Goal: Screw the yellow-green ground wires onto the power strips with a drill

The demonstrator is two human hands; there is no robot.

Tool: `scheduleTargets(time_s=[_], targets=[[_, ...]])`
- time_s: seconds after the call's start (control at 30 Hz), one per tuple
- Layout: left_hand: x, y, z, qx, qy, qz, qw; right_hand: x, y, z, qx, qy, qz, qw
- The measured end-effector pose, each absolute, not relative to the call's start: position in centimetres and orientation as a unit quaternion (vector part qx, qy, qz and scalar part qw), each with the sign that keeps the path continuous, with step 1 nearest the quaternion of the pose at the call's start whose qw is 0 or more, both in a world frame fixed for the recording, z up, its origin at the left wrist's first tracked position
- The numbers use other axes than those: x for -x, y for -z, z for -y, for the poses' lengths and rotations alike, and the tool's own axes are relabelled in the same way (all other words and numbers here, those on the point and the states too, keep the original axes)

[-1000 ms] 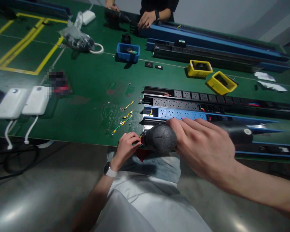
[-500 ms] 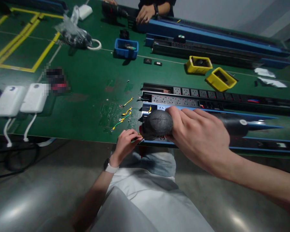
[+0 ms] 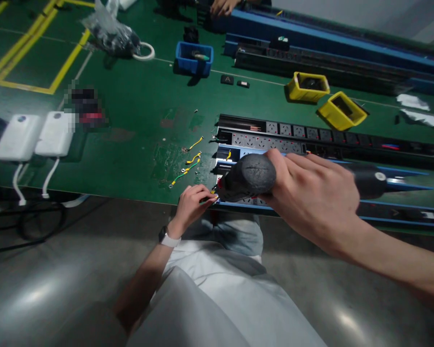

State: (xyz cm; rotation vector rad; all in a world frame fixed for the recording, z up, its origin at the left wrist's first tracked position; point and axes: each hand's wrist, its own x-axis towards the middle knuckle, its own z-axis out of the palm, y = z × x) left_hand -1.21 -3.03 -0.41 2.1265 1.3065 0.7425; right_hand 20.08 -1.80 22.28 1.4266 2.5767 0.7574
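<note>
My right hand is wrapped around a black electric screwdriver, whose rounded rear end faces up toward me. Its working tip is hidden beneath its body, over the left end of the nearest power strip. Beside that end, my left hand is closed, thumb and fingertips pinched on a small yellow-and-green wire, mostly covered by the fingers. Several loose short ground wires with ring terminals lie on the green table just beyond my left hand. Another short yellow wire sits in the blue-edged strip behind.
More socket strips run off to the right. Behind them stand two yellow bins and a blue bin. White adapters and a bagged cable are left. A co-worker's hand rests on a far blue rail.
The view has shifted, so the table contents appear higher and slightly right. Both my hands stay at the strip's left end, still holding the screwdriver and the wire.
</note>
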Motion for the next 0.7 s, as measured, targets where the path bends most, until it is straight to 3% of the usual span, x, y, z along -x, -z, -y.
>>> scheduleTargets(time_s=[0.7], targets=[[1.2,1.0,3.2,-0.79,-0.275,-0.48,0.262,-19.3,-23.0,1.7,-0.394,-0.28,-0.875,0.02]])
